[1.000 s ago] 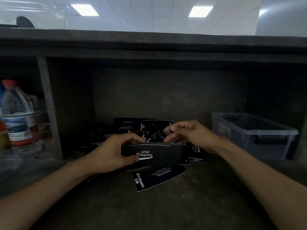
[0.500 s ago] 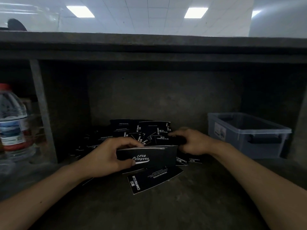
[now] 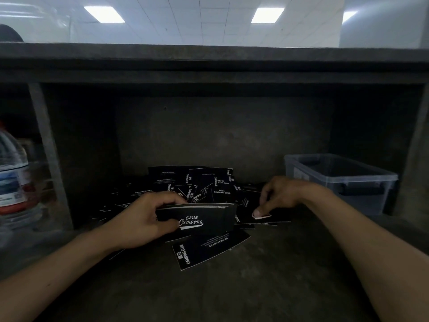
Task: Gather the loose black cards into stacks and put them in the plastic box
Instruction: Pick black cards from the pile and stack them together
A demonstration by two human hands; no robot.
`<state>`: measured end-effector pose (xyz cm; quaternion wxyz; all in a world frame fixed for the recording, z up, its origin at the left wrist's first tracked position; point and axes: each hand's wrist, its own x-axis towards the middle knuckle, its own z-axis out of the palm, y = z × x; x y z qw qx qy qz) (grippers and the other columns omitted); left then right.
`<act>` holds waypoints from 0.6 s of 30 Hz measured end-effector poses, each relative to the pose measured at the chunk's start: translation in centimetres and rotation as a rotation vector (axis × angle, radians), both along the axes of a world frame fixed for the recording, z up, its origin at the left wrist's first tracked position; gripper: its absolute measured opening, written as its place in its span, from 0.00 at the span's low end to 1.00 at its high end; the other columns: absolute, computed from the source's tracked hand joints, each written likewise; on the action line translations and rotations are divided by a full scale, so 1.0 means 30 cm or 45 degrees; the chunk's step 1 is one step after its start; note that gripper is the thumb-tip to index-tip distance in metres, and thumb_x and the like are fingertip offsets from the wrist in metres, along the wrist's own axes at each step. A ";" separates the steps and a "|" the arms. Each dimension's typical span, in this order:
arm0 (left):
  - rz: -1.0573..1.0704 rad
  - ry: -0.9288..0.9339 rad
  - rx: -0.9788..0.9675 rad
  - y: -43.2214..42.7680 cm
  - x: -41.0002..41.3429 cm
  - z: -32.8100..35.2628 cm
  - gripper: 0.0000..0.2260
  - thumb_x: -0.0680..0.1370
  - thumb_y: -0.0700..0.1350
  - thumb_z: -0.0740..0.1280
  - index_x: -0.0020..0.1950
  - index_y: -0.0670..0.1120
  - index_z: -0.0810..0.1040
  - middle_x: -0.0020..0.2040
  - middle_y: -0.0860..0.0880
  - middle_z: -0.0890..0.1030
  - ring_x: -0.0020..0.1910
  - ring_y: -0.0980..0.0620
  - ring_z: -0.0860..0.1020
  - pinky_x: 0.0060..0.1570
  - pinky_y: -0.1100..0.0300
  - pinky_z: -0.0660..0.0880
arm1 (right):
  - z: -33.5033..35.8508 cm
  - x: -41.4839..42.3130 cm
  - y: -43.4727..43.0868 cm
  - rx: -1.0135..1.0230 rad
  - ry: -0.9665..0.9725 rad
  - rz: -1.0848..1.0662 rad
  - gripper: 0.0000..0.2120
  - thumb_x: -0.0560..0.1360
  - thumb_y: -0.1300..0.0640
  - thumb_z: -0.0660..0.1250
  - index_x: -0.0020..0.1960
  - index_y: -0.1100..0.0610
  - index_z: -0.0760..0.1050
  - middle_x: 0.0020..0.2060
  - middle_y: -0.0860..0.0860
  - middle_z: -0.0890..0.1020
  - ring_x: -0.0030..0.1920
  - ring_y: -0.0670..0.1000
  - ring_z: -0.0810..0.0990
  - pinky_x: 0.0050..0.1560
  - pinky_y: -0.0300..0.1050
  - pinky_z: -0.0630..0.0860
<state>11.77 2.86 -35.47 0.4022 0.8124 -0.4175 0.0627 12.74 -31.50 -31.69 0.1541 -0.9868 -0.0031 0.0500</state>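
A person's left grip (image 3: pixel 144 219) clasps a gathered stack of black printed cards (image 3: pixel 204 218) while the right grip (image 3: pixel 278 196) pinches a loose black card (image 3: pixel 279 217) on the dark desk (image 3: pixel 232 289), near the translucent plastic box (image 3: pixel 343 182).

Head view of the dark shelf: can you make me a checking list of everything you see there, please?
Surface: dark shelf floor, dull and rough-looking.
Job's things: stack of cards held on edge; pile of loose black cards behind it; front card lying flat; plastic box on the right with no lid, inside too dark to judge.
Clutter: water bottle at far left, past a divider.
Hands: left hand grips the stack; right hand pinches a loose card with its fingers.
Cables: nothing seen.
Surroundings: shelf top overhead; ceiling lights beyond it.
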 end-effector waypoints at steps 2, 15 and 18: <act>0.008 -0.033 0.021 -0.002 0.000 0.001 0.17 0.74 0.33 0.72 0.55 0.54 0.84 0.52 0.53 0.84 0.54 0.52 0.83 0.55 0.60 0.78 | 0.008 -0.002 0.001 0.129 0.037 0.003 0.14 0.65 0.44 0.79 0.47 0.47 0.82 0.48 0.44 0.81 0.51 0.46 0.77 0.42 0.39 0.73; -0.003 0.089 -0.060 0.001 0.007 -0.007 0.32 0.73 0.34 0.74 0.72 0.56 0.70 0.63 0.54 0.81 0.64 0.54 0.78 0.63 0.61 0.76 | 0.024 -0.040 0.098 0.822 -0.026 0.502 0.09 0.74 0.50 0.72 0.53 0.51 0.84 0.51 0.49 0.86 0.52 0.47 0.84 0.55 0.43 0.78; 0.023 0.069 -0.013 0.000 -0.001 0.000 0.25 0.74 0.36 0.74 0.65 0.60 0.76 0.55 0.52 0.84 0.58 0.53 0.82 0.57 0.61 0.79 | -0.021 -0.002 0.142 0.936 -0.319 0.315 0.10 0.79 0.49 0.67 0.51 0.54 0.82 0.43 0.50 0.87 0.35 0.42 0.81 0.39 0.40 0.75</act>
